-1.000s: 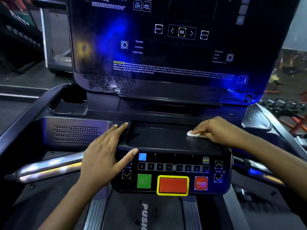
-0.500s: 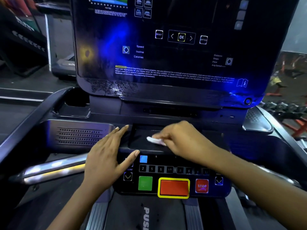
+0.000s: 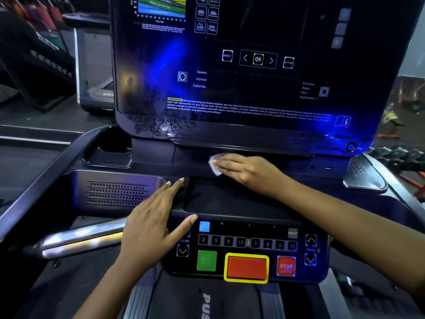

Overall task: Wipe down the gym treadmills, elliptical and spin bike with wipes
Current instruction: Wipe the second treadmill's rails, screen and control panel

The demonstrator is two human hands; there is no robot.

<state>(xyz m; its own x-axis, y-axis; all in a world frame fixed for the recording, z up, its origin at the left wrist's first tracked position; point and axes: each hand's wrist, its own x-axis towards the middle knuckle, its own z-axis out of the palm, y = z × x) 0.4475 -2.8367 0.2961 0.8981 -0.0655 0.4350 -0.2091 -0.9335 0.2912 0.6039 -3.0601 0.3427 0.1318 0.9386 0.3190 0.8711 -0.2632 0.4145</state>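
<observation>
A treadmill console fills the view, with a dark display panel (image 3: 253, 84) above and a button pad (image 3: 248, 249) below. Between them lies a shallow black tray (image 3: 220, 196). My right hand (image 3: 248, 171) lies flat with straight fingers and presses a small white wipe (image 3: 215, 165) against the ledge just under the display, behind the tray. Only the wipe's left edge shows past the fingertips. My left hand (image 3: 156, 222) rests flat on the console's left side, fingers at the tray's corner and thumb on the button pad's top edge.
A cup holder recess (image 3: 110, 148) sits at the console's left, a speaker grille (image 3: 117, 192) below it. A shiny handrail (image 3: 76, 240) runs lower left. Another treadmill (image 3: 99, 93) stands at the back left. Dumbbells (image 3: 397, 155) lie at the right.
My right hand slid the wipe leftwards across the tray, then up and back onto the ledge beneath the display. My left hand has stayed in place.
</observation>
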